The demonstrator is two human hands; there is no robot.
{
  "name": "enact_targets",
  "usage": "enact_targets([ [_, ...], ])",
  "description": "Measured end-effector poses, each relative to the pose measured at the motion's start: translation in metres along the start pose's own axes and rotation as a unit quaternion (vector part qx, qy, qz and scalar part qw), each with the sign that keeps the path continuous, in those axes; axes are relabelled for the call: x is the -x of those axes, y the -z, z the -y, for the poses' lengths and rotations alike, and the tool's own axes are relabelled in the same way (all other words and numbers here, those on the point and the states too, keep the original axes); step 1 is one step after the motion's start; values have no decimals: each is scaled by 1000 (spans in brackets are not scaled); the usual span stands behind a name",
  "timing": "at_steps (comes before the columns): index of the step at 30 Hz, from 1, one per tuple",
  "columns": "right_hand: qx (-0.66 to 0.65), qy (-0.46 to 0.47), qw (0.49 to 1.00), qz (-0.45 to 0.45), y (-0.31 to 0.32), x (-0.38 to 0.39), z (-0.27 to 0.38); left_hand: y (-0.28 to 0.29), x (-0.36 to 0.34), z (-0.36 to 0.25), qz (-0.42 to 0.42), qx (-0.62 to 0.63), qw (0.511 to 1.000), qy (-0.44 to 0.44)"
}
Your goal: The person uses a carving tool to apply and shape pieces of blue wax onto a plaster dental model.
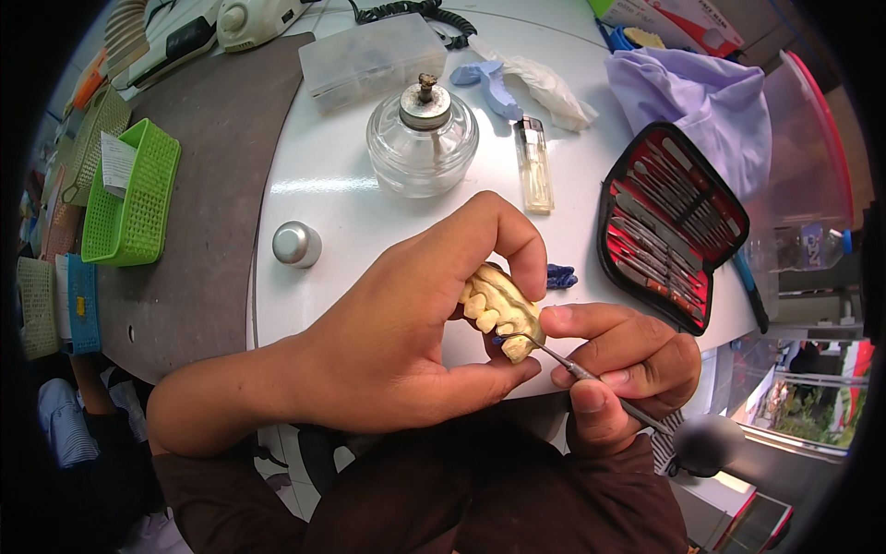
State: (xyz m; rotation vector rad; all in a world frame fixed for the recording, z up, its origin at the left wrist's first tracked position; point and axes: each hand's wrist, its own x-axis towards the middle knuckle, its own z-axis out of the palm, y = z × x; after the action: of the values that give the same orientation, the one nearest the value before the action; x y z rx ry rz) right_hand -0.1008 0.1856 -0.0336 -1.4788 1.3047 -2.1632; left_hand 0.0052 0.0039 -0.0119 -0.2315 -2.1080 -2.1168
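Note:
My left hand [406, 342] grips a cream dental cast [489, 305], thumb below and fingers curled over it, with the row of teeth showing. A bit of blue wax [499, 341] sits by a tooth near the cast's lower end. My right hand [628, 365] holds a slim metal carving tool [580, 371], whose tip rests at that blue wax. A dark blue lump of wax [562, 277] lies on the white tabletop just beyond the cast.
Behind are a glass spirit lamp [415, 152], lighter [535, 171] and plastic box [369, 55]. An instrument case [669, 222] lies open at right, near lilac cloth [688, 102]. Left are a metal cap [295, 244] and green basket [129, 226]; another person's arm [90, 383] shows far left.

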Motion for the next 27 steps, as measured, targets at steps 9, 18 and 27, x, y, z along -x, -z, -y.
enact_targets([
  [9,-3,8,1000,-3,0,-1,0,0,1,-1,-1,-2,1000,-4],
  [18,-7,15,1000,3,0,0,-2,0,1,-2,0,-3,1000,4],
  [27,17,15,999,-38,3,-11,4,2,2,-8,-13,-2,995,97],
])
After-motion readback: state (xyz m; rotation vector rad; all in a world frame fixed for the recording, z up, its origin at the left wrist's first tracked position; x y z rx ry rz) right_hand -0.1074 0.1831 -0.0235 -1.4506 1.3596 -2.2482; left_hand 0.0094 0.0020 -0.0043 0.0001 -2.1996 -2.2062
